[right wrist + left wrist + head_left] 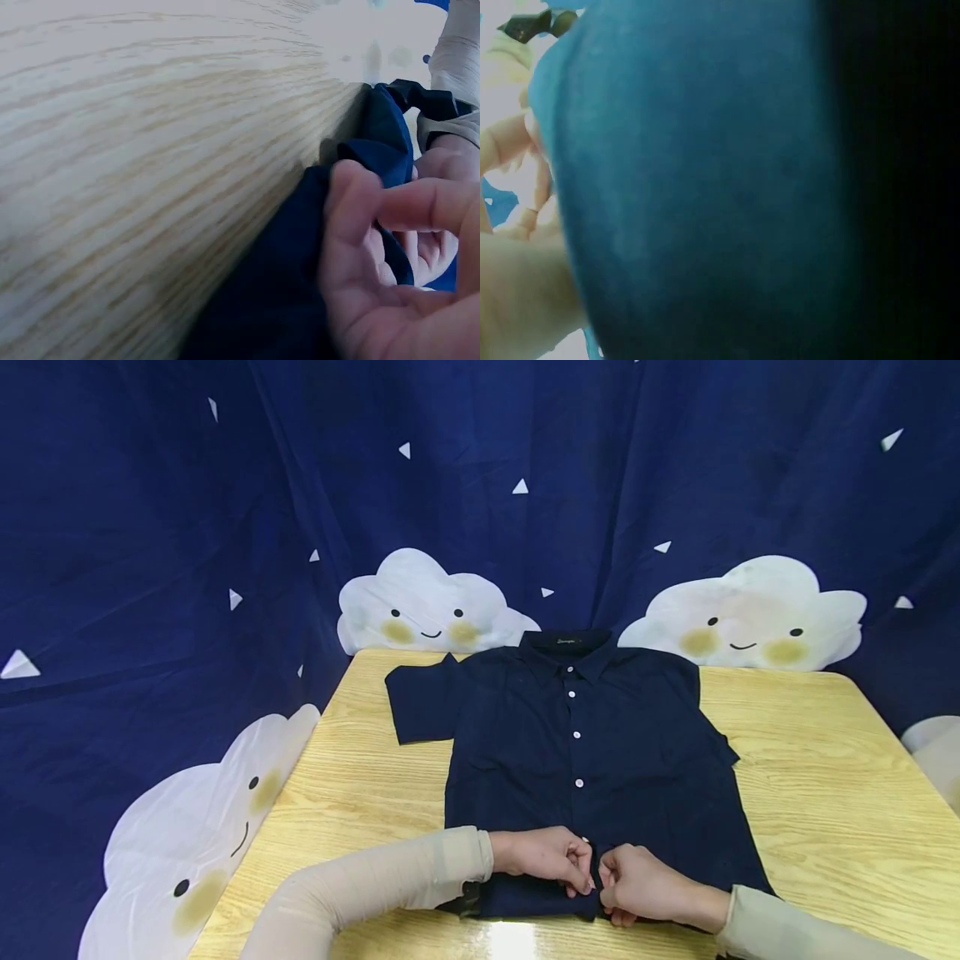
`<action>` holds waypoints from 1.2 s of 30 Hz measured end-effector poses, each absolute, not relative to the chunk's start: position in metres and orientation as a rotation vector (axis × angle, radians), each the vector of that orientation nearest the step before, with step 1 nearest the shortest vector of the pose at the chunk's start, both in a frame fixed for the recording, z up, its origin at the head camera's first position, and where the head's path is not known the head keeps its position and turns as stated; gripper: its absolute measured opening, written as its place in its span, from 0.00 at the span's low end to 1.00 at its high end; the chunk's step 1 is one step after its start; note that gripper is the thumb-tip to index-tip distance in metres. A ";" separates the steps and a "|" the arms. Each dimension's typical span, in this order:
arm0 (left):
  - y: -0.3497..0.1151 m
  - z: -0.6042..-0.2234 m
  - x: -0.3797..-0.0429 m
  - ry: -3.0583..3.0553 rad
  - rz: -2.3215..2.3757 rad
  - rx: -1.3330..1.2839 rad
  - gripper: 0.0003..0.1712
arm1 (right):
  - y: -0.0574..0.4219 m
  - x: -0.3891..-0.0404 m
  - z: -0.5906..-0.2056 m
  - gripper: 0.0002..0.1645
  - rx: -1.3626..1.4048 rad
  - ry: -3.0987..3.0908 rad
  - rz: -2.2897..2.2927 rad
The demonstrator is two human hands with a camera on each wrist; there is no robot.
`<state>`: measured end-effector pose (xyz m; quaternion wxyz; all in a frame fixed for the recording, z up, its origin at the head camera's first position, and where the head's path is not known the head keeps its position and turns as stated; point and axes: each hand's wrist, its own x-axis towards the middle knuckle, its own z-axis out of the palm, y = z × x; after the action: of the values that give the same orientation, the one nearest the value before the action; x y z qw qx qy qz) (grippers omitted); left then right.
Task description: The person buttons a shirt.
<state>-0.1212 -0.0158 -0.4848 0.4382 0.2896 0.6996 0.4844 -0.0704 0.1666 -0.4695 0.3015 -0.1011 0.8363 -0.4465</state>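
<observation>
A dark navy short-sleeved shirt (517, 777) lies front up on the table, its collar at the far end and white buttons down the middle. At the lower front opening, my left hand (551, 858) pinches the placket edge near a low button. Close beside it, my right hand (645, 885) pinches the facing edge near the hem. In the right wrist view, the right thumb and finger (349, 195) meet on the dark cloth. Blurred shirt cloth fills most of the left wrist view and hides much of that hand's work.
The wooden table (840, 760) extends on both sides of the shirt. Behind it hangs a dark blue curtain (465, 460) with white triangles and smiling clouds. The shirt's left-hand sleeve (422, 702) spreads outward; the other sleeve (716, 739) lies closer to the body.
</observation>
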 end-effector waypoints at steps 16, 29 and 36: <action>-0.013 -0.478 -0.110 1.908 1.017 0.754 0.08 | 0.167 -0.065 -0.479 0.14 -0.454 2.269 -1.071; -0.013 -0.477 -0.106 2.027 0.978 0.679 0.10 | 0.164 -0.063 -0.475 0.10 -0.340 2.094 -1.269; -0.013 -0.478 -0.105 2.018 1.026 0.638 0.09 | 0.167 -0.065 -0.474 0.12 -0.247 1.845 -1.404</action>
<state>-0.1054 -0.0131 -0.4776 0.3845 0.2504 0.7921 0.4026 -0.0652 0.1671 -0.4742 0.3939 -0.0972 0.7273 -0.5535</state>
